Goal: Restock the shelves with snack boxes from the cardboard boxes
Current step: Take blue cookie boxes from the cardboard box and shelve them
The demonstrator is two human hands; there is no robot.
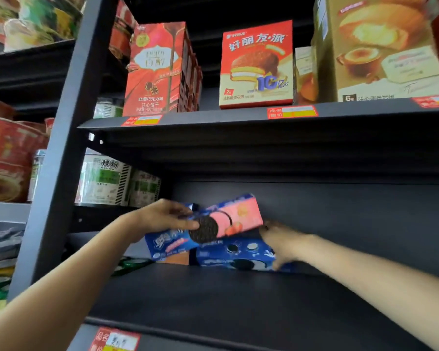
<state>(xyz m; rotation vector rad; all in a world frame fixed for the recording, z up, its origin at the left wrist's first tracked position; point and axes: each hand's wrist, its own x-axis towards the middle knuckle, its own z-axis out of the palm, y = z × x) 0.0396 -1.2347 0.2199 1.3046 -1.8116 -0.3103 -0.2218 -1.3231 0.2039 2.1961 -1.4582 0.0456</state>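
My left hand point(166, 215) grips the left part of a pink and blue cookie box point(228, 220), thumb across its front. The box is tilted, its right end raised, deep in the middle shelf point(213, 300). Below it lies a blue cookie box point(235, 255) flat on the shelf. My right hand point(280, 243) reaches in at the right end of both boxes, with its fingers hidden behind the pink box and along the blue box's end. No cardboard box is in view.
On the upper shelf point(238, 116) stand red biscuit boxes point(157, 69), a chocolate pie box point(257, 64) and a tan cake box point(380, 49). A grey upright post point(69, 138) divides off the left shelves with noodle bowls point(8, 158). Green-white boxes point(104, 181) sit behind.
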